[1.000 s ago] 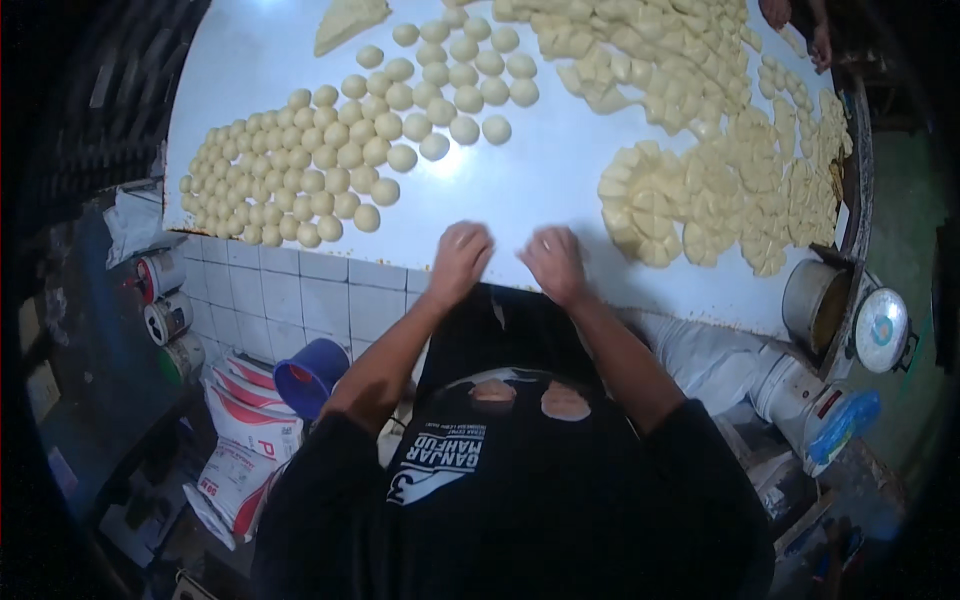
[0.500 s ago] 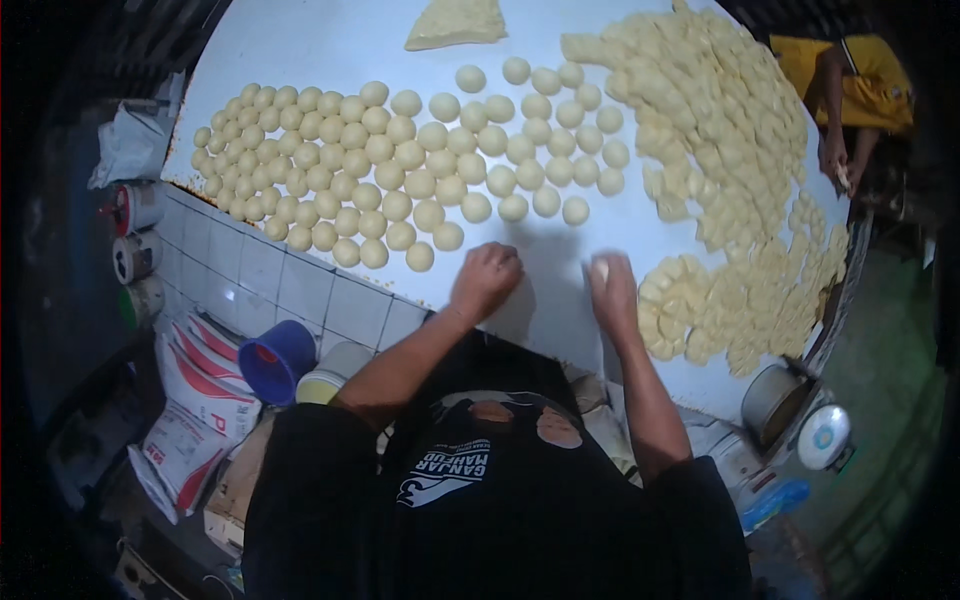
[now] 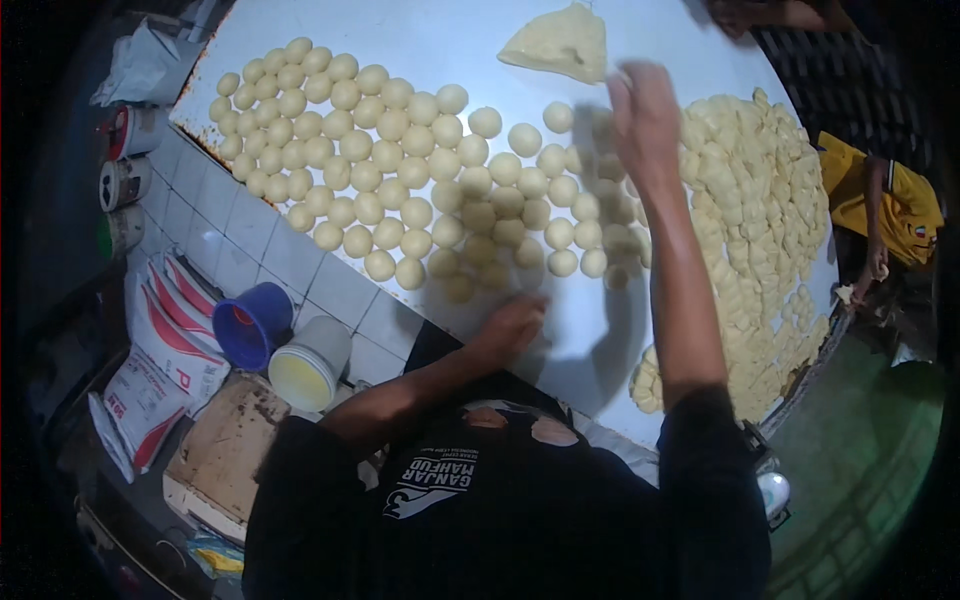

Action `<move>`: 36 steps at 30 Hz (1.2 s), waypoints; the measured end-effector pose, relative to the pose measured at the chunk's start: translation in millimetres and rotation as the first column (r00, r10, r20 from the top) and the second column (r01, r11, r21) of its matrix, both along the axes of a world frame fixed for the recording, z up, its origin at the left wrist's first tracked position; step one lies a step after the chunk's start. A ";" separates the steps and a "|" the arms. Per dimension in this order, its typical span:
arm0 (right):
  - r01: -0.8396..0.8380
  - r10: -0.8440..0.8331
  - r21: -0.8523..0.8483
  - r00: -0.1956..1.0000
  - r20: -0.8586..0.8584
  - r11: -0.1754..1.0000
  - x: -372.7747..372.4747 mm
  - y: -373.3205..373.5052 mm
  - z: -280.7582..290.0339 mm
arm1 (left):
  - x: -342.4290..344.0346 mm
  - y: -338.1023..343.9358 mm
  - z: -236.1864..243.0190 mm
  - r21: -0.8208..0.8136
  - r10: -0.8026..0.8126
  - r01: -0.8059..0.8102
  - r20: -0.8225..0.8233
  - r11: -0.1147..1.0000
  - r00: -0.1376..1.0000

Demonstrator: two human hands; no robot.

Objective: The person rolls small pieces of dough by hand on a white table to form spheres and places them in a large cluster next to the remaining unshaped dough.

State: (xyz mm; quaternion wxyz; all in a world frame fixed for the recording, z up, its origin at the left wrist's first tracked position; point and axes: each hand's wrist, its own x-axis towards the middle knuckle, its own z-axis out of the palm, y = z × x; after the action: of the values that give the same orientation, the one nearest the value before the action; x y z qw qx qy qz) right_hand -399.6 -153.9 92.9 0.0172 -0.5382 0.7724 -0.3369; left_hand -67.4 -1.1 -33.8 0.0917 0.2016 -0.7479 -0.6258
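Just left of right hand (image 3: 646,108) and slightly beyond: dough slab (image 3: 556,42), long axis crosswise | farther: left hand (image 3: 510,329) | both grips: cannot tell

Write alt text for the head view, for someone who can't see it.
A person's right hand is out over a white table near a flat dough slab; the left hand is near many round dough balls. Dough pieces lie massed at right, near another person in yellow.
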 end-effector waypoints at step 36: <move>0.384 -0.354 0.221 0.921 -0.163 0.897 170.0 389.9 -139.1 | -63.7 79.0 -0.6 -0.660 -0.119 0.103 0.020 0.744 0.993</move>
State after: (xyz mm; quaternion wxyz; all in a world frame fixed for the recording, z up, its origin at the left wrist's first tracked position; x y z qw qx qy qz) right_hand -229.6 236.1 -46.2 -0.0258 -0.3943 0.8961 -0.2022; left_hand -131.1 78.0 -34.4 0.1281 0.1044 -0.9299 -0.3286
